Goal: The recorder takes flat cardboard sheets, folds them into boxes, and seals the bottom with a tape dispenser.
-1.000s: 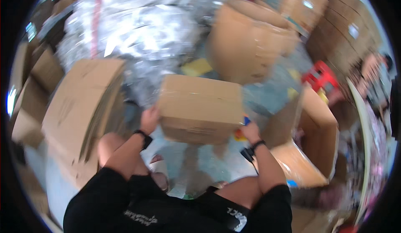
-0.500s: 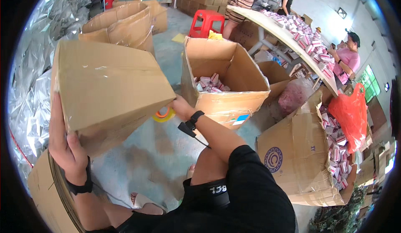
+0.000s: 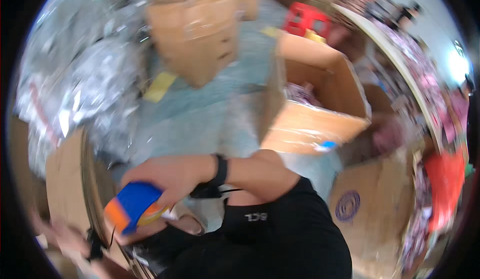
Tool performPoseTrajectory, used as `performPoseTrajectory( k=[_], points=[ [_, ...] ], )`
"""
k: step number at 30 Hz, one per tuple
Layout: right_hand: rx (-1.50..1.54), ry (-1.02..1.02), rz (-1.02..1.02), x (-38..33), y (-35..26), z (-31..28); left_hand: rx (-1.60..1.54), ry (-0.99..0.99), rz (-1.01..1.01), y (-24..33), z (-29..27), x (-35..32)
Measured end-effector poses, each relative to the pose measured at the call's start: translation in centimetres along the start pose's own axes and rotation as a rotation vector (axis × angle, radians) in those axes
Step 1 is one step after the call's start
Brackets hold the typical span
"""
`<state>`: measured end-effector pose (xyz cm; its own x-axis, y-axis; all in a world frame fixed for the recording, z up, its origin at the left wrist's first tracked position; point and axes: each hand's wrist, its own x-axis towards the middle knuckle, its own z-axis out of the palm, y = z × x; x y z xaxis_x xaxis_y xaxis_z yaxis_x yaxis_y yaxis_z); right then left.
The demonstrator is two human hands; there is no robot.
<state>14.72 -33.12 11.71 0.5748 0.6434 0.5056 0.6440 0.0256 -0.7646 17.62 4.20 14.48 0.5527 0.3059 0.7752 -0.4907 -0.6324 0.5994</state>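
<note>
Right hand (image 3: pixel 167 176) clamped on a blue-and-orange tape dispenser (image 3: pixel 137 204), arm crossing the body to the near left; a yellow round part shows at the dispenser's underside. Left hand (image 3: pixel 62 236) is at the far-left rim of the view, near side, motion-blurred; can't tell if its fingers are apart or closed, or if they touch the stack of flattened cardboard (image 3: pixel 65 179) just beside it. Both wrists carry black bands (image 3: pixel 221 169). Dispenser sits right of that stack, above the person's legs. Far left: big heap of silvery plastic sheeting (image 3: pixel 100 74). Far centre: large open carton (image 3: pixel 195 39) on the blue-green floor (image 3: pixel 200 114), yellow flat piece (image 3: pixel 160 86) near its base. Right of centre: open box (image 3: pixel 315 126), some pinkish packs (image 3: pixel 301 94) inside, blue patch on its near wall. Red stool (image 3: pixel 305 19) stands behind it. Farther right: long pale table (image 3: pixel 415 86) with a pink-and-white pile (image 3: pixel 407 54) on it; person in pink (image 3: pixel 457 111) at the right, blurred. Near right: brown box (image 3: pixel 370 219) with a round dark mark, red plastic bag (image 3: pixel 445 189) at its right side.
</note>
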Motion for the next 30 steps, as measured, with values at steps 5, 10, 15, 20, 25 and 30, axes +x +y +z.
performPoseTrajectory(
  k=[5,10,15,20,25,30],
  points=[
    [-0.469,0.038,0.346,-2.8,4.6,-0.3,1.141,-0.637,-0.311,-12.2,-0.9,-3.1],
    [-0.506,0.079,0.607,-4.8,3.0,-0.8,1.182,-0.877,-0.560,-19.2,-2.7,-6.0],
    [-0.548,0.128,0.682,-6.8,1.5,-1.1,1.220,-0.812,-0.546,-19.1,-1.9,-5.1],
    [-0.613,0.159,0.652,-7.9,0.9,-1.7,1.276,-0.918,-0.559,-20.7,-1.3,-3.1],
    [-0.571,0.140,0.743,-8.6,0.7,-1.6,1.293,-0.974,-0.427,-23.8,-1.1,-2.7],
    [-0.543,0.143,0.760,-9.5,0.5,-2.0,1.423,-0.728,-0.395,-25.2,-0.8,-4.2]
  ],
)
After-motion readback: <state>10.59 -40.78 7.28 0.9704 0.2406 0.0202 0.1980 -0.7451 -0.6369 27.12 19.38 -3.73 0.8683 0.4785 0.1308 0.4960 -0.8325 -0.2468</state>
